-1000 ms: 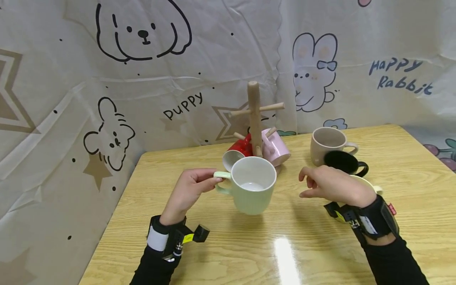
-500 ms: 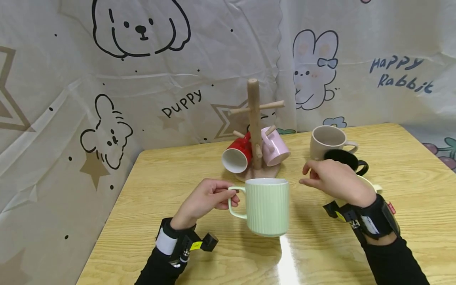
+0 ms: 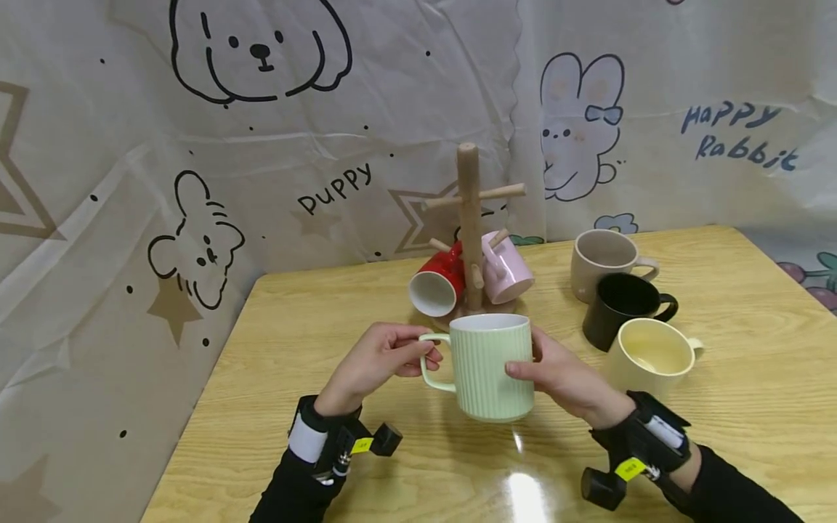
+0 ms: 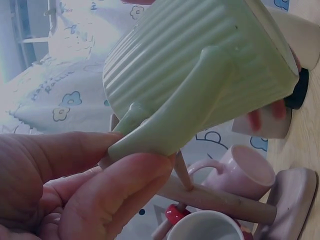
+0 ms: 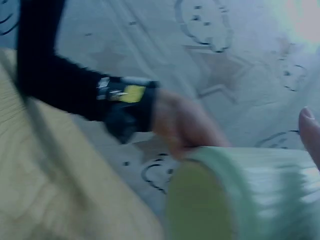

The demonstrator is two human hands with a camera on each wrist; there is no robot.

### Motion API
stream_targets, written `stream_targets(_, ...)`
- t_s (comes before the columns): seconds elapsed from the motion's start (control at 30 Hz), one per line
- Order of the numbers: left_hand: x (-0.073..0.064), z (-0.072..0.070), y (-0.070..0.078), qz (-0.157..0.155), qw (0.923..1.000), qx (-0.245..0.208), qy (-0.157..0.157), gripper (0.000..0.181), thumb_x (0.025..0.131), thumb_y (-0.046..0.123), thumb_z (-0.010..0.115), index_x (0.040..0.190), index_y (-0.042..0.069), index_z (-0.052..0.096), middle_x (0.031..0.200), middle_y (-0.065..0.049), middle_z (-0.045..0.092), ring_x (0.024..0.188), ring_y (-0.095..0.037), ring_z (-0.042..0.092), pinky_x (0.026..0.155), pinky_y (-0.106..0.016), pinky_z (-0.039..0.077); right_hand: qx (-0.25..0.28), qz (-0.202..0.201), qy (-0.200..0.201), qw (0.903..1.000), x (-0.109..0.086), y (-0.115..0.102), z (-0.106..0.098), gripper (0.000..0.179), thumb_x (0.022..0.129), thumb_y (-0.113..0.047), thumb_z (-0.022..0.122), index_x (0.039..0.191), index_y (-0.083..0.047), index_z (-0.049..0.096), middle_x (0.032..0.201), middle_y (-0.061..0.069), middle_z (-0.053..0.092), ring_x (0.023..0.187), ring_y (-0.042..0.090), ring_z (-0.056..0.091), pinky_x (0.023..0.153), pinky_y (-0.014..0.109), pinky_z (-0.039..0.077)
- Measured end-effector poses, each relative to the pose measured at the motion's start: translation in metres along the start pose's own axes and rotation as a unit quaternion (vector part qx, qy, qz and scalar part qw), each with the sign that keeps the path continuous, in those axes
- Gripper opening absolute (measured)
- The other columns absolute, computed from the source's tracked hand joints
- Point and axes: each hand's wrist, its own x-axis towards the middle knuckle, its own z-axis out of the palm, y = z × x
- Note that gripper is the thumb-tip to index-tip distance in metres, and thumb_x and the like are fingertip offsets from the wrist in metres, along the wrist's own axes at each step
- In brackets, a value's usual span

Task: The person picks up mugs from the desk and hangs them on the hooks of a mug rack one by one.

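While the left hand point(image 3: 384, 356) is pinching the handle point(image 4: 185, 107) at the centre left of the frame, both hands are sharing one pale green mug point(image 3: 482, 370). Just above centre, a red mug point(image 3: 445, 273) is tilting on the left side of a wooden rack point(image 3: 469, 207), apparently hanging there. The pale green mug is being held upright at lower centre, above the table point(image 3: 261, 436), its ribbed side facing the viewer. Behind it, on the rack's right, a pink mug point(image 3: 508, 270) is hanging tilted. Next comes the change: the right hand point(image 3: 567, 374), hovering farther right a moment ago, is now grasping the green body, thumb in front. That second grip is probably making the mug steadier and sharing its weight. At centre right, a beige mug point(image 3: 588, 274), a black mug point(image 3: 608, 319) and a yellow mug point(image 3: 637, 376) are standing close together, the last two now showing more fully.
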Motion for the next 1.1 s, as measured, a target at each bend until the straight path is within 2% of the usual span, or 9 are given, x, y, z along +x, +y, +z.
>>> stream_targets(0.07,0.001,0.0,0.0,0.002,1.0,-0.001,0.0,0.027,0.094,0.019,0.052,0.107,-0.002,0.063,0.093,-0.016,0.067,0.08,-0.008,0.064,0.07,-0.023,0.054,0.013,0.003,0.016,0.9998,0.006,0.005,0.009,0.088,0.079,-0.03,0.07,0.141,-0.004,0.012,0.128,0.022,0.039,0.108,0.023,0.048,0.088,0.036,0.044)
stream_targets(0.2,0.001,0.0,-0.002,-0.001,1.0,0.008,0.004,0.027,0.094,0.019,0.052,0.107,-0.002,0.063,0.093,-0.017,0.068,0.079,-0.007,0.064,0.069,-0.023,0.054,0.028,-0.003,0.069,0.9972,0.013,0.011,0.022,0.08,0.075,-0.016,0.073,0.136,-0.006,0.023,0.12,0.016,0.046,0.103,0.021,0.052,0.085,0.034,0.045)
stream_targets(0.4,0.005,0.002,-0.006,-0.006,0.9995,0.023,0.021,0.028,0.094,0.015,0.052,0.11,-0.005,0.062,0.1,-0.023,0.066,0.082,-0.008,0.065,0.074,-0.029,0.055,0.033,-0.025,0.105,0.9936,0.018,0.02,0.028,0.078,0.073,-0.011,0.074,0.134,-0.006,0.025,0.119,0.015,0.047,0.101,0.02,0.052,0.085,0.034,0.045)
stream_targets(0.63,0.008,0.005,-0.007,0.007,0.9968,0.057,0.056,0.028,0.092,0.016,0.056,0.112,-0.001,0.062,0.104,-0.02,0.067,0.09,-0.015,0.066,0.078,-0.032,0.054,0.042,-0.047,0.149,0.9868,0.016,0.029,0.033,0.078,0.072,-0.006,0.074,0.134,-0.008,0.026,0.122,0.012,0.045,0.102,0.019,0.051,0.086,0.034,0.044)
stream_targets(0.73,0.005,-0.003,-0.004,0.01,0.9963,0.064,0.056,0.032,0.091,0.021,0.057,0.116,0.001,0.061,0.107,-0.016,0.067,0.094,-0.017,0.066,0.081,-0.032,0.053,0.089,-0.082,0.193,0.9738,0.014,0.029,0.038,0.072,0.073,0.0,0.07,0.13,-0.01,0.029,0.116,0.006,0.048,0.1,0.015,0.052,0.085,0.032,0.046)
stream_targets(0.9,-0.007,-0.026,0.004,0.012,0.9955,0.094,0.005,0.036,0.093,0.026,0.054,0.119,0.001,0.058,0.108,-0.015,0.067,0.094,-0.019,0.067,0.081,-0.033,0.053,0.187,-0.181,0.279,0.9244,0.016,0.026,0.044,0.058,0.074,0.012,0.06,0.12,-0.018,0.039,0.106,-0.003,0.055,0.096,0.01,0.056,0.083,0.027,0.049)
stream_targets(0.93,-0.01,-0.03,0.005,0.013,0.9948,0.1,-0.007,0.037,0.093,0.026,0.053,0.119,0.0,0.058,0.108,-0.015,0.067,0.093,-0.019,0.067,0.081,-0.033,0.053,0.196,-0.189,0.287,0.9186,0.017,0.026,0.044,0.057,0.075,0.012,0.059,0.119,-0.019,0.04,0.106,-0.004,0.056,0.096,0.01,0.056,0.083,0.027,0.049)
stream_targets(0.97,-0.012,-0.034,0.006,0.013,0.994,0.107,-0.016,0.037,0.093,0.027,0.053,0.119,0.001,0.058,0.108,-0.015,0.067,0.093,-0.019,0.067,0.081,-0.033,0.053,0.202,-0.19,0.295,0.9143,0.018,0.025,0.044,0.057,0.075,0.012,0.059,0.118,-0.02,0.04,0.106,-0.005,0.056,0.097,0.01,0.056,0.083,0.027,0.048)
stream_targets(1.1,-0.018,-0.043,0.01,0.017,0.9925,0.116,-0.034,0.037,0.093,0.028,0.053,0.119,0.002,0.058,0.107,-0.015,0.067,0.092,-0.018,0.067,0.083,-0.038,0.052,0.208,-0.176,0.31,0.9109,0.026,0.028,0.041,0.055,0.077,0.01,0.058,0.119,-0.021,0.039,0.107,-0.005,0.055,0.098,0.01,0.055,0.085,0.027,0.047)
